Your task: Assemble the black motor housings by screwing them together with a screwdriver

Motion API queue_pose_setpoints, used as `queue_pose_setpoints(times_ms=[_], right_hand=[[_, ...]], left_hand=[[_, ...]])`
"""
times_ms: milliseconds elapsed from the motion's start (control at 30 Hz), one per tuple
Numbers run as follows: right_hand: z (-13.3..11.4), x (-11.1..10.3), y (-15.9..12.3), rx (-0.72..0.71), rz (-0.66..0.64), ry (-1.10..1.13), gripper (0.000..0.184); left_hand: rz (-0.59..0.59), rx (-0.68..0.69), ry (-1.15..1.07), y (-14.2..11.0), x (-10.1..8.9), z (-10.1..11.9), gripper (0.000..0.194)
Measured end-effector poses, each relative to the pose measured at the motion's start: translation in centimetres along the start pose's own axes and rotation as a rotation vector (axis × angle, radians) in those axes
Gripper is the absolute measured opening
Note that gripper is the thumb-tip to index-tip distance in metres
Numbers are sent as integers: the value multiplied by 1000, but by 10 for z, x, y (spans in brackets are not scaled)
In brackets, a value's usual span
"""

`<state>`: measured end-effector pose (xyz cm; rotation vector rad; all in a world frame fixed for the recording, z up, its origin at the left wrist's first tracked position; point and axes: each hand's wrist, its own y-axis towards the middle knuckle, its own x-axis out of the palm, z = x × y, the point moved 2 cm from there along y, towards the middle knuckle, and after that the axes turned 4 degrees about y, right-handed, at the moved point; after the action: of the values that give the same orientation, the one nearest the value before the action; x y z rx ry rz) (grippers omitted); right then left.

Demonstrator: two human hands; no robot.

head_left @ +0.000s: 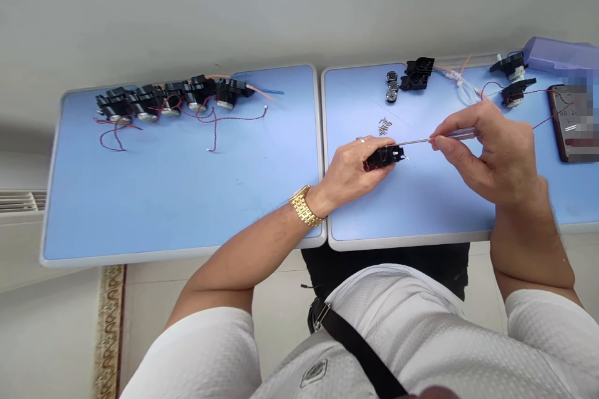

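My left hand (353,168), with a ring and a gold watch at the wrist, is closed around a small black plastic assembly (386,157) just above the right-hand blue table. A short white-tipped wire end pokes out at its right side. My right hand (491,152) pinches a screwdriver (456,135) with a clear handle. The thin shaft points left, and its tip reaches the upper edge of the black assembly; whether it sits in a screw is too small to tell. Just beyond my left hand lies a loose pile of small screws (384,127).
Several black motor units (171,98) with red twisted wires line the left table's back edge. Round metal-topped parts (392,87), black housings (418,73), clear tubing (461,82), more wired units (515,90), a phone (573,124) and a purple case (556,55) stand toward the right.
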<state>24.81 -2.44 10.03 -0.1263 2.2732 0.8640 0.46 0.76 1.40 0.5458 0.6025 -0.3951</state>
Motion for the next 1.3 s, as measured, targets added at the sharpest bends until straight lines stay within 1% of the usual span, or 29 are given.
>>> queue_pose_setpoints(times_ms=[100,200,267,300,333,400,433,467,533,567,700,867,900,933,1000,1033,1100,1167,1267,1300], right_hand=[[3,0,0,6,34,-91,10],[10,1,-1,-39,107,-176,26],[14,2,-2,-41,122,-228,36],[15,2,-2,-36,121,-238,37],[15,2,-2,-35,123,-228,35],[13,1,-1,-37,103,-148,20],[11,1,-1,-21,75,-98,12],[8,1,-1,3,40,-53,11],[4,0,-1,42,-3,-5,14],[3,-1,-1,50,-3,-13,13],[5,-1,-1,45,27,-134,9],[14,1,-1,-62,110,-212,31],[15,1,-1,-62,114,-211,32],[15,1,0,-54,106,-195,29],[12,1,0,-16,55,-127,13],[10,1,0,1,27,-90,9],[6,0,0,13,-14,-34,16],[4,-1,0,15,-26,-24,13],[8,0,-1,1,-11,-54,4],[10,1,-1,-14,9,-75,10]], left_hand=[[-3,-2,6,0,0,0,31],[13,32,-7,0,0,-1,30],[19,39,-18,0,0,-1,31],[20,36,-21,0,0,-1,31],[19,30,-21,0,0,-1,32],[18,24,-21,0,0,-1,32],[19,28,-23,0,0,0,32],[20,32,-23,0,0,0,31],[20,26,-17,0,0,1,30],[19,18,-15,0,0,1,30],[6,-7,-4,0,0,0,32],[2,-11,13,0,0,-3,32],[2,-9,11,0,0,-3,32],[0,-7,11,0,0,-3,32],[-2,-2,15,0,1,-3,31],[-6,-2,20,0,1,-3,31],[-12,-4,29,0,1,-2,31],[-13,-6,30,0,1,-3,32],[2,11,14,0,1,-3,33],[9,19,7,-1,1,-3,32]])
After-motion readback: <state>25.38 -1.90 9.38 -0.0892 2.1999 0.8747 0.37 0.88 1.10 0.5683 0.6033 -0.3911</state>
